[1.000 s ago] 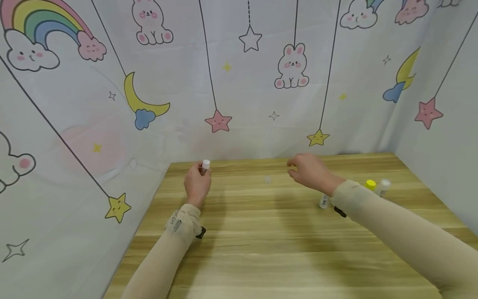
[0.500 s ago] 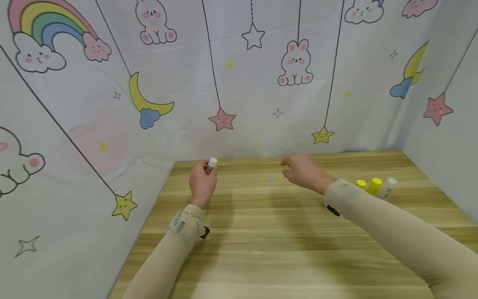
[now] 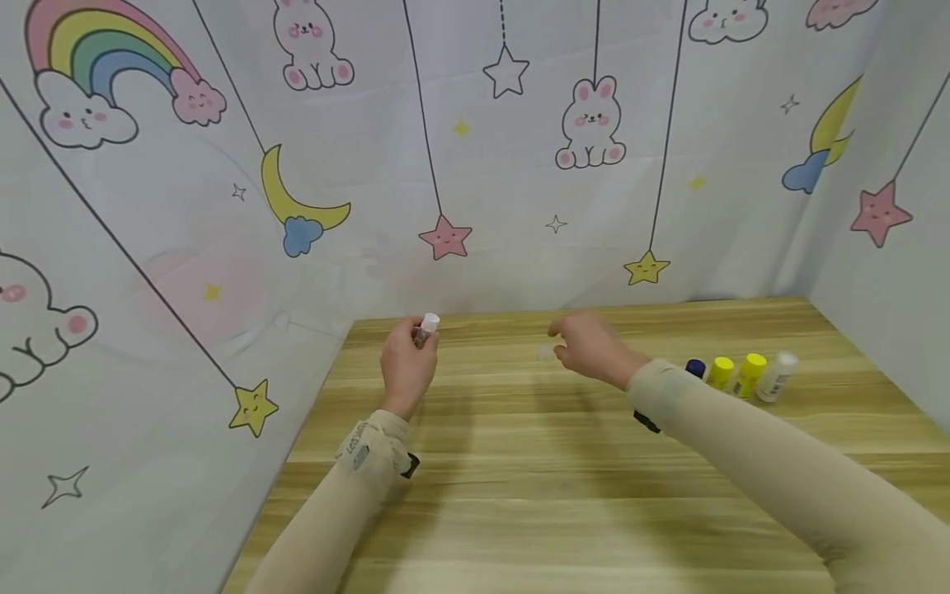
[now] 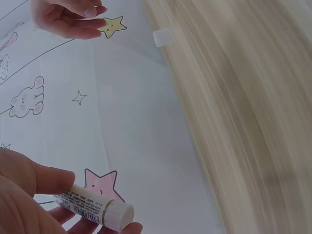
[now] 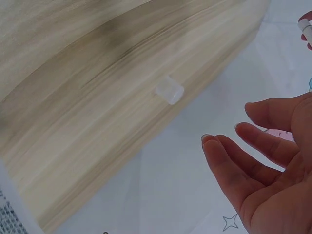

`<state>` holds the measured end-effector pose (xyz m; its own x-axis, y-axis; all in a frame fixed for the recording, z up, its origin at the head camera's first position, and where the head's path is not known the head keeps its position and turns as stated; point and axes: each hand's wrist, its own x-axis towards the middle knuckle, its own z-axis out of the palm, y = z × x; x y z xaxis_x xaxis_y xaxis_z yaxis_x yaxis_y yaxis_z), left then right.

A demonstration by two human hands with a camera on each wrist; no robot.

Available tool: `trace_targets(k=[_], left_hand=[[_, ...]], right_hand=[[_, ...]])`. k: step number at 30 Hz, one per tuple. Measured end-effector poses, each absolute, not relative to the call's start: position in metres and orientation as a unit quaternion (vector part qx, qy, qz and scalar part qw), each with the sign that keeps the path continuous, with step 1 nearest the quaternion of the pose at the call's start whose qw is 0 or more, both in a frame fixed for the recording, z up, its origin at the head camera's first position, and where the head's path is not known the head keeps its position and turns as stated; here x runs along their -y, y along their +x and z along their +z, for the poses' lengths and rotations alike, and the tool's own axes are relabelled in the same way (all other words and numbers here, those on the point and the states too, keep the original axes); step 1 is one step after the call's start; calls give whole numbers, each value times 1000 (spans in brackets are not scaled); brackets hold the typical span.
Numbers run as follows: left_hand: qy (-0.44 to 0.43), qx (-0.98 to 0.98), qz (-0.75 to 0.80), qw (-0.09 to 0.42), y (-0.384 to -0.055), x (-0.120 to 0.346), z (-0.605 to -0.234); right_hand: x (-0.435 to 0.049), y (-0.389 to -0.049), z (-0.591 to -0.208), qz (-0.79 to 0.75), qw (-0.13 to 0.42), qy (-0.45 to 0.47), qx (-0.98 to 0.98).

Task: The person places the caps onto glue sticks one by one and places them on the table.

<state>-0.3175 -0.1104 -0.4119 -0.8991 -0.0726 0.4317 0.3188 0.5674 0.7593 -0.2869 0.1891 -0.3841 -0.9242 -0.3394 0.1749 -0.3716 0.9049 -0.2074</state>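
My left hand (image 3: 408, 365) grips a white glue stick (image 4: 87, 204) with a printed label and barcode, its white end sticking out past the thumb and fingers. In the head view that glue stick stands upright at the back left of the table. A small translucent cap (image 5: 170, 90) lies on the wooden table by itself. My right hand (image 3: 594, 348) hovers beside the cap, which overlaps its fingertips in the head view. Its thumb and fingers are apart and loosely bent, with nothing between them.
At the right of the table (image 3: 505, 495) stands a row of glue sticks: one with a dark blue cap (image 3: 695, 368), two with yellow caps (image 3: 754, 365), and one white (image 3: 777, 378). A printed curtain (image 3: 505, 264) borders the table's back and sides.
My right hand has shifted left toward the small cap, uncovering more of the row of glue sticks. The left hand keeps its grip on the glue stick. The view has turned slightly.
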Motion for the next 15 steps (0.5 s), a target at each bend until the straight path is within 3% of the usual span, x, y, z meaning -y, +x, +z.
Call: trace_targets(k=[15], left_hand=[[-105,860,-441,234,-306,99,-404]], right_hand=[[-186,-307,-410,145,51,161,975]])
